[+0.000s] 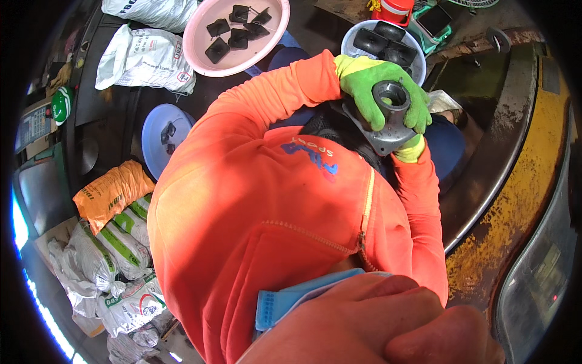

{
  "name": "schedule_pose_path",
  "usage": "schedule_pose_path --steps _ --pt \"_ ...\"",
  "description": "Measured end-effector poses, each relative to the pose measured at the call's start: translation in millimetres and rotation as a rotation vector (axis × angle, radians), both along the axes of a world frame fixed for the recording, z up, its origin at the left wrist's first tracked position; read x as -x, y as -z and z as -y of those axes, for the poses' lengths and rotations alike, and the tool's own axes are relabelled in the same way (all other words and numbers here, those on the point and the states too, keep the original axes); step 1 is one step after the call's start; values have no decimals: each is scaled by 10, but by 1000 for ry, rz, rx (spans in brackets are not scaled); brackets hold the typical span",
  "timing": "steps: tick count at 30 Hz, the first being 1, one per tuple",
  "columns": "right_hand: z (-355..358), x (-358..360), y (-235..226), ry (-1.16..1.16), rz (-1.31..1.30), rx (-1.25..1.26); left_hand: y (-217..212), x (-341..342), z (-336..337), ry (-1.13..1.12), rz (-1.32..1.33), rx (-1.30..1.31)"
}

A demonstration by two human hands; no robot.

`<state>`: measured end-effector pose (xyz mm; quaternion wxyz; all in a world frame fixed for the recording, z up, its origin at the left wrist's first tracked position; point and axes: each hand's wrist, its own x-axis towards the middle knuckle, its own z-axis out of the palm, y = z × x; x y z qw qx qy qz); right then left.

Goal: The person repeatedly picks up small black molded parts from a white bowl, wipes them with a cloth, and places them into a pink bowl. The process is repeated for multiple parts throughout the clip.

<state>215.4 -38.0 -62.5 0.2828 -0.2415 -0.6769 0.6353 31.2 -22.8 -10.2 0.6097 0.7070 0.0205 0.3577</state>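
A black part (395, 134) with a square base plate and a round, hollow collar is held in front of my body. My left hand (377, 82), in a green and yellow glove, is closed over it, with green fingers on both sides of the collar. At its lower right edge is my right hand (411, 150), also gloved; the yellow cuff shows, but its fingers are mostly hidden by the part and the other glove. Just beyond my hands, a pale basin (350, 45) holds several black moulded parts (388, 43).
A pink basin (200, 51) and a blue basin (151, 142) hold black pieces. White sacks (142, 57), an orange sack (113, 193) and several more bags lie left. A worn yellow metal frame (515, 212) curves along the right. A red container (393, 11) stands at the back.
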Motion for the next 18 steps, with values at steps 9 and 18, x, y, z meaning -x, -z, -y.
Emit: schedule_pose_path --steps 9,18 --pt "-339 70 -121 272 -247 491 -254 397 -53 -789 -107 -147" --pt "-310 66 -330 431 -259 583 184 198 43 -415 323 822"
